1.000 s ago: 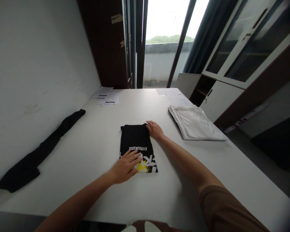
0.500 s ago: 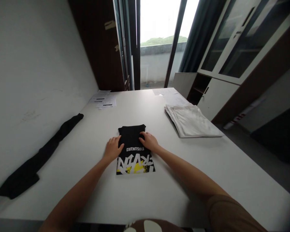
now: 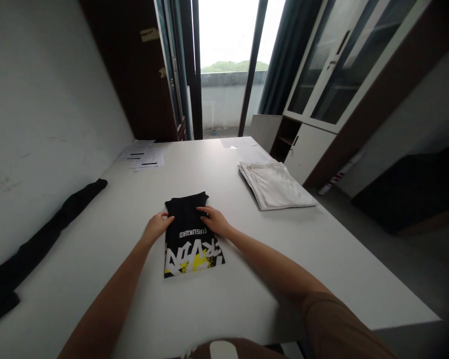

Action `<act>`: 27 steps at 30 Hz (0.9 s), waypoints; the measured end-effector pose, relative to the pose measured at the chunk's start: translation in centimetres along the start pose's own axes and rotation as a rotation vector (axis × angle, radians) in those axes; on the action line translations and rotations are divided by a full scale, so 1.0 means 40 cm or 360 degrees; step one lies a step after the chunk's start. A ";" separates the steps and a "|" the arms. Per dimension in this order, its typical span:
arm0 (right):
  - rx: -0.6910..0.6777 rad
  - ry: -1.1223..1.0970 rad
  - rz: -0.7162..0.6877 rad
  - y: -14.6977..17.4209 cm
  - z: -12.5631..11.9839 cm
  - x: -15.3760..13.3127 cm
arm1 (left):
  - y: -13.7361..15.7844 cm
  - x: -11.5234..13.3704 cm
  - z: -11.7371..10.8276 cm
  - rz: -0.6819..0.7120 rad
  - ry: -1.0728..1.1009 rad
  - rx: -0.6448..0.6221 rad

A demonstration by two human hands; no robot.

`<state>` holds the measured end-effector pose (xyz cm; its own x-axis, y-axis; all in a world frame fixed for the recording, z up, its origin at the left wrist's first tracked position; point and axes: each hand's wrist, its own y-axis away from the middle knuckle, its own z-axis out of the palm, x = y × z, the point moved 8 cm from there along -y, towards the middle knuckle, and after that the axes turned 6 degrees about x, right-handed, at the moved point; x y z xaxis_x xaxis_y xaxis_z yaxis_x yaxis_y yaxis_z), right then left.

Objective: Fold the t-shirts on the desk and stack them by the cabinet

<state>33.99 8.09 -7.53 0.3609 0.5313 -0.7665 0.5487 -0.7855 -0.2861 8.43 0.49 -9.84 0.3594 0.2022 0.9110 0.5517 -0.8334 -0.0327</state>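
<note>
A folded black T-shirt (image 3: 187,229) lies on the white table in front of me, with white lettering and a yellow print along its near part. The lettering appears upside down. My left hand (image 3: 157,225) is at the shirt's left edge, its thumb and bent fingers closed on the fabric there. My right hand (image 3: 215,221) rests over the right edge, its fingers stretched apart on top of the cloth. Part of the right edge is hidden beneath that hand.
White folded cloth (image 3: 275,184) lies to the right on the table (image 3: 284,259). A long black garment (image 3: 45,229) stretches along the left wall. Papers (image 3: 144,154) lie at the far left. Cabinets (image 3: 310,149) stand beyond the right edge.
The view has swung right, so everything sits further left in the picture. The shirt has turned slightly, its near right corner now higher. My left fingers have drawn in at its edge.
</note>
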 end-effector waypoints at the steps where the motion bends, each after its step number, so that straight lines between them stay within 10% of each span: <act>1: 0.0024 -0.0009 -0.0017 0.001 0.001 -0.003 | 0.004 -0.002 -0.005 -0.0008 -0.0068 0.0010; 6: 0.0031 -0.0006 -0.0108 0.004 0.016 -0.011 | 0.026 0.017 -0.004 0.0120 -0.0587 0.0103; 17: -0.0067 -0.0624 0.0025 0.005 0.056 -0.026 | 0.076 0.092 0.100 0.0083 0.0760 0.0014; 27: -0.0158 -0.1131 0.0671 0.027 0.108 0.002 | 0.149 0.138 0.154 0.0174 0.0980 -0.0176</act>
<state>31.35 5.93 -10.39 0.0069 -0.1542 -0.9880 0.5500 -0.8246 0.1326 18.33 -0.18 -7.52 -0.1076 -0.1925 0.9754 0.4434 -0.8874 -0.1263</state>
